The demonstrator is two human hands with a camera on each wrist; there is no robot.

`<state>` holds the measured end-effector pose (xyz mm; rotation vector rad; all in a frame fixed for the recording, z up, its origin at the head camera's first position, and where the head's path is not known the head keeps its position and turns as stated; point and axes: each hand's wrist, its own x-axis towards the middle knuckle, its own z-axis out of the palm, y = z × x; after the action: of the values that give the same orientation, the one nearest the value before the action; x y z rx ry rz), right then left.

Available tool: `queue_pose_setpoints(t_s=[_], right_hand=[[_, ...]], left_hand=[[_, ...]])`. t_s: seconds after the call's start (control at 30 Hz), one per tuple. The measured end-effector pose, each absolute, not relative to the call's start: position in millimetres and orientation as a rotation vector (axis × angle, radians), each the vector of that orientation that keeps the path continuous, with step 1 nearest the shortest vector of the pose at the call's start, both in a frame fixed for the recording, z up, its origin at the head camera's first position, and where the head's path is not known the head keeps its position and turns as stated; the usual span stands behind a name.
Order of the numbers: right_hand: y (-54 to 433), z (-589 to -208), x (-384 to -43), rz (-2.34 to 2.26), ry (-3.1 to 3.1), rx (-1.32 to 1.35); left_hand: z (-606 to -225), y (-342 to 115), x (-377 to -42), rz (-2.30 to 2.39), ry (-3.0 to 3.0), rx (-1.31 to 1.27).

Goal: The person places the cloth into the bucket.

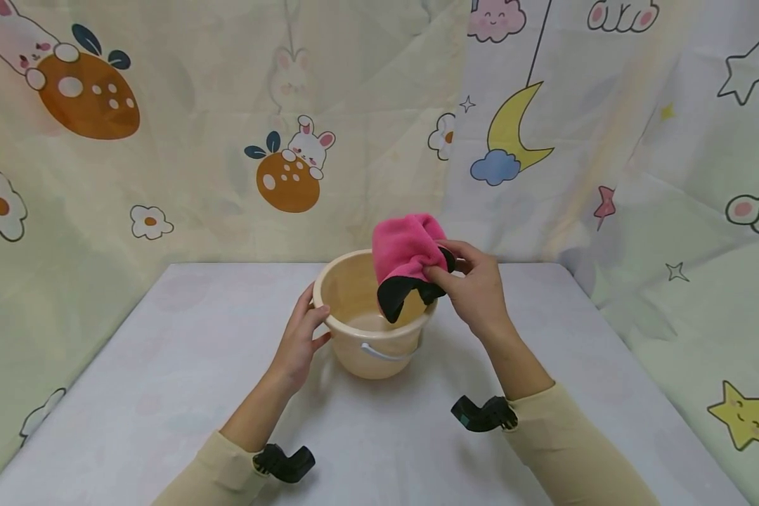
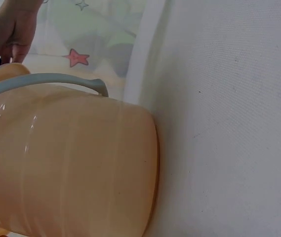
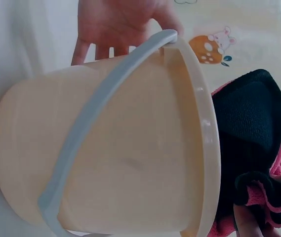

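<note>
A cream plastic bucket [image 1: 353, 353] stands upright on the white table. My left hand [image 1: 296, 343] holds its left side, thumb at the rim and fingers along the outer wall. Over the bucket's right part, my right hand [image 1: 481, 292] pinches a soft pink cloth [image 1: 405, 246] with a black underside. The cloth bulges up at the top and its black edge hangs down over the opening. In the right wrist view the black side [image 3: 249, 118] shows beyond the rim, with a bunched fold between thumb and fingers. Only the bucket's outer wall [image 2: 81, 158] fills the left wrist view.
The bucket's pale grey handle [image 1: 382, 353] hangs down on the near side. A white table [image 1: 196, 365] lies beneath, its back edge against a printed curtain [image 1: 367, 105]. Black wrist-worn devices [image 1: 284, 464] sit at both sleeve cuffs.
</note>
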<state>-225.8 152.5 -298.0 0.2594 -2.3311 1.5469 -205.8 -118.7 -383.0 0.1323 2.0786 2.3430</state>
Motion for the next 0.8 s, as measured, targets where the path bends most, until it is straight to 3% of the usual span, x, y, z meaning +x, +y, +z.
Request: queue_pose_setpoints(t_s=[0.8], right_hand=[[144.1, -307.7, -229.1, 1.574, -2.475, 0.391]], left_hand=[[-385.1, -117.4, -207.6, 2.332, 2.102, 0.088]])
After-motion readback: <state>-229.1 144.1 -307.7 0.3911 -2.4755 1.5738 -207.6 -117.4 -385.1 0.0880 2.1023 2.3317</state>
